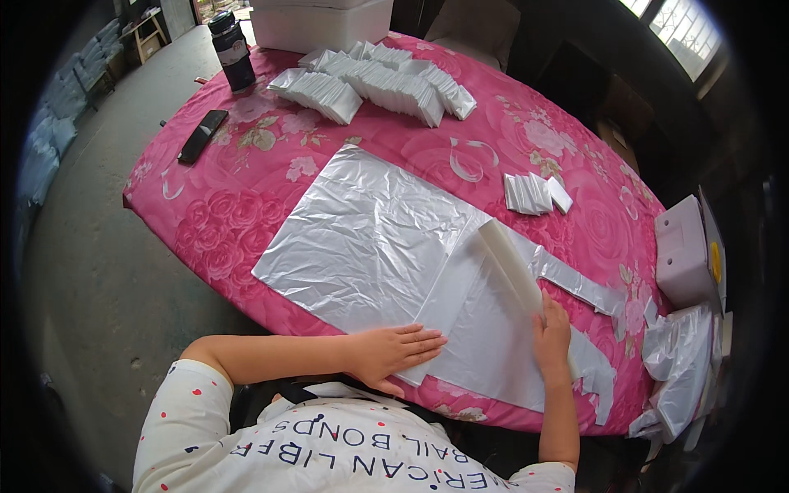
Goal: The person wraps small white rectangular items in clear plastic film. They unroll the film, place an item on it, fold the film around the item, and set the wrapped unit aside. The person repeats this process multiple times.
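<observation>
A wide, creased sheet of thin white plastic film, apparently a bag, lies flat before me. My left hand rests palm down on its near edge, fingers extended, gripping nothing. A folded band crosses the film to the right of that hand. My right hand is closed around a long, off-white bar or tube, which lies slantwise over the smoother right part of the film. Beyond the bar, cut-out handle-like film strips spread to the right. The bar's near end is partly hidden by my right hand and forearm.
Pink floral cloth covers the table. Folded white packets stand in rows at the back, a smaller group at right. A phone, dark bottle and foam box sit beyond. Loose film hangs by a pale box.
</observation>
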`<state>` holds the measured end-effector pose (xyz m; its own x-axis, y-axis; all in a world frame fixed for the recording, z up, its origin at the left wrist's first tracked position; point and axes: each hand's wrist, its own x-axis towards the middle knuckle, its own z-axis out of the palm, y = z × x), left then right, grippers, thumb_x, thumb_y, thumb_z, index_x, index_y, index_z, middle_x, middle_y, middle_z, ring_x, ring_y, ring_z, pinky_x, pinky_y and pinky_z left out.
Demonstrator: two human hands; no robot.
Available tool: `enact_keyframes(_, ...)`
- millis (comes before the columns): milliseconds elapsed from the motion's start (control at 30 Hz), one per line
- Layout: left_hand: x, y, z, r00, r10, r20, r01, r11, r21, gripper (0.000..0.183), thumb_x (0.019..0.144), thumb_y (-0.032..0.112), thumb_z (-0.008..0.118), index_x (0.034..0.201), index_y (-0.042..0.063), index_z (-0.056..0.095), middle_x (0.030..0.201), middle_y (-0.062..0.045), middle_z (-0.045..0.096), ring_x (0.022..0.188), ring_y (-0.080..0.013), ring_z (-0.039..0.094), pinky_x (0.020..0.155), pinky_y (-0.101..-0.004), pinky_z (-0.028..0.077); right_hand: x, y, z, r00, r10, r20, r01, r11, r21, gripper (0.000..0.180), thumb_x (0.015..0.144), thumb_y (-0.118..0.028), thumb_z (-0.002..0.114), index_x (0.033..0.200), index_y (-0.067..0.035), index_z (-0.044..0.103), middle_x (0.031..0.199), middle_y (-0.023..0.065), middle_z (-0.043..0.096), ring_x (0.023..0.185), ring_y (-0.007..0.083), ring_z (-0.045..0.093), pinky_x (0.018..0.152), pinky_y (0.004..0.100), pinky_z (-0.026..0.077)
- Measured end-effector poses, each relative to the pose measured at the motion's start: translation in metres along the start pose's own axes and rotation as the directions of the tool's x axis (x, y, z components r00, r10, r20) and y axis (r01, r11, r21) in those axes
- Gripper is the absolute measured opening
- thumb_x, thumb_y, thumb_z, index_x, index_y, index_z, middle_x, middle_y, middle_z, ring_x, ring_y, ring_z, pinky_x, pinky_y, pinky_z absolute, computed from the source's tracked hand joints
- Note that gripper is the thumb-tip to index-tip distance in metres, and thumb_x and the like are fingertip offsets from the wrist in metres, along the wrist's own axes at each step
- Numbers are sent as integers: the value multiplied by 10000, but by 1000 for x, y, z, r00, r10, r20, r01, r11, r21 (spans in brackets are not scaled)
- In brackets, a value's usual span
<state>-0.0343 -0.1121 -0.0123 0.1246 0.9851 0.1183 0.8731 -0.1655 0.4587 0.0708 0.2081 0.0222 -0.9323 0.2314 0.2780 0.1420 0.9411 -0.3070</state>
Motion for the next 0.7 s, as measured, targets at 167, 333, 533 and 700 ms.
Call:
enact_keyframes(167,4,20,16,998,-55,-19,56,997,55,831,789,491,518,1387,-17,245,1466,-210,187,1371,-314,180,1109,-433,151,-18,-67,-2,938,-244,244,179,949,260,505,715,-68,654,1207,-62,539,1056,135,589,944,315,544,843,400,412)
enact_keyframes(333,7,35,25,991,-130,35,126,986,106,802,778,445,561,1390,21,263,1466,-182,209,1365,-296,203,1105,-427,170,2,-81,11,908,-324,265,257,932,257,467,720,-85,656,1178,-67,561,1067,127,597,962,310,547,856,396,409)
enact_keyframes(533,3,22,7,995,14,102,-19,999,49,683,807,372,569,1350,23,345,1459,-174,242,1359,-284,225,1101,-421,195,76,-48,39,952,-280,125,250,944,214,455,757,-105,646,1204,-87,562,1056,99,608,971,284,539,878,385,395)
enact_keyframes(700,-2,4,3,980,173,95,-174,985,3,565,815,260,561,1282,-23,415,1398,-163,352,1321,-279,305,1081,-394,263,116,-37,49,971,-237,41,230,964,136,461,753,-92,649,1206,-81,560,1097,114,592,1067,305,496,965,408,359)
